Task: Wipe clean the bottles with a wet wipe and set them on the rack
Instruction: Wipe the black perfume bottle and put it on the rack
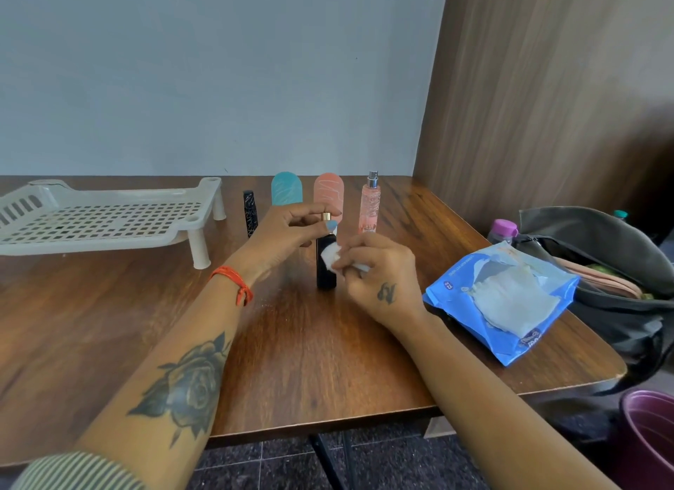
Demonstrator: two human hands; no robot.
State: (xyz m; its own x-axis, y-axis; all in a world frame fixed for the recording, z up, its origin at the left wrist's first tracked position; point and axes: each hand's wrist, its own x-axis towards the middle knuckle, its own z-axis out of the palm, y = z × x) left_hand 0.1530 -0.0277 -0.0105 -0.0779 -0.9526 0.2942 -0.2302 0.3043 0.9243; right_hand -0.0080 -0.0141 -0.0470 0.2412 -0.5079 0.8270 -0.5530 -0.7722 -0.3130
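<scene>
The left hand point(291, 230) pinches the gold cap of a small black bottle point(326, 267) that stands upright on the wooden table point(310, 362), fingers curled round its top. The right hand point(379, 274) grips a folded white wet wipe point(333, 258) and presses it against the bottle's right side, so the bottle sits between the two hands.

Just behind them stand a teal capsule-shaped bottle point(286, 188), a salmon-pink capsule-shaped bottle point(329, 194), a tall clear pink spray bottle point(370, 206) with a silver nozzle, and a slim black tube point(250, 212), all upright and apart from one another.

To the right lies a blue wet-wipe pack point(456, 292), its flap open and a white wipe point(514, 303) drawn up out of it. Beyond it a dark bag point(601, 248) gapes open; pinkish items show inside, too unclear to name.

At far left the white plastic perforated rack point(105, 219) stands on its legs with nothing on its shelf.
</scene>
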